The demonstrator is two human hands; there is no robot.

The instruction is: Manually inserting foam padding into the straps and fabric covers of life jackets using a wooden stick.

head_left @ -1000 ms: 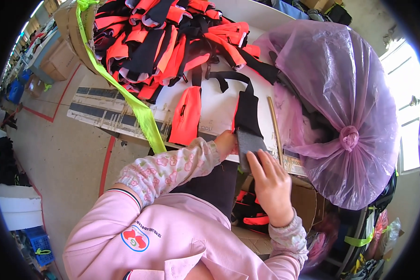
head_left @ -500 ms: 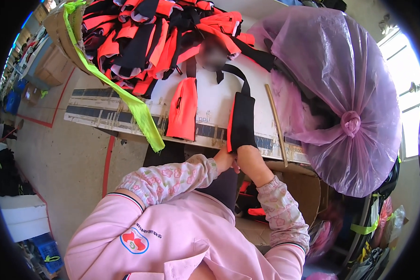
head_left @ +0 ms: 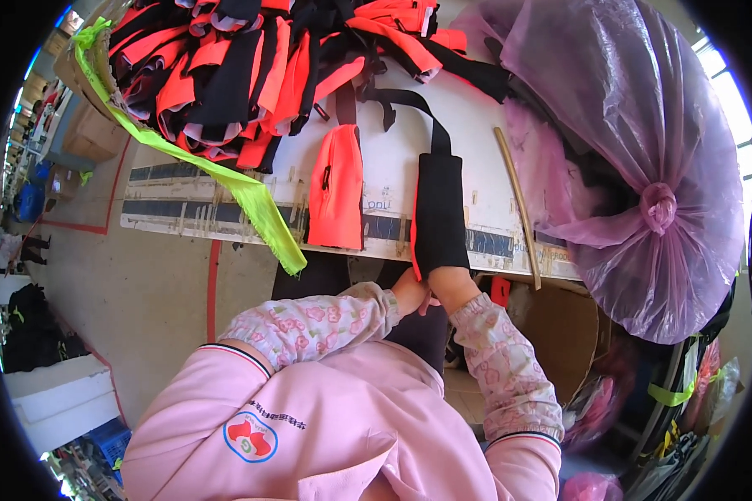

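A black fabric pouch [head_left: 443,209] with an orange left edge hangs over the table's near edge, joined at its top to a black strap [head_left: 418,99]. At its lower end, my right hand [head_left: 451,286] is closed on the fabric, with most of its fingers out of sight. Close beside it, my left hand [head_left: 411,291] is at the pouch's lower left corner. Its fingers are bent in and partly hidden. To the left lies an orange pouch [head_left: 337,192] with a dark zip pull, on a dark strap of its own.
A heap of orange and black pouches [head_left: 251,75] covers the far left of the white table [head_left: 251,188]. A neon yellow fabric strip [head_left: 217,171] hangs over its edge. On the right are a thin wooden stick [head_left: 517,204] and a large knotted purple plastic bag [head_left: 635,167]. Cardboard [head_left: 551,334] stands below.
The whole view has shifted a little. The black pouch is slightly straighter, and both hands stay together at its lower end. The orange pouch still lies beside it.
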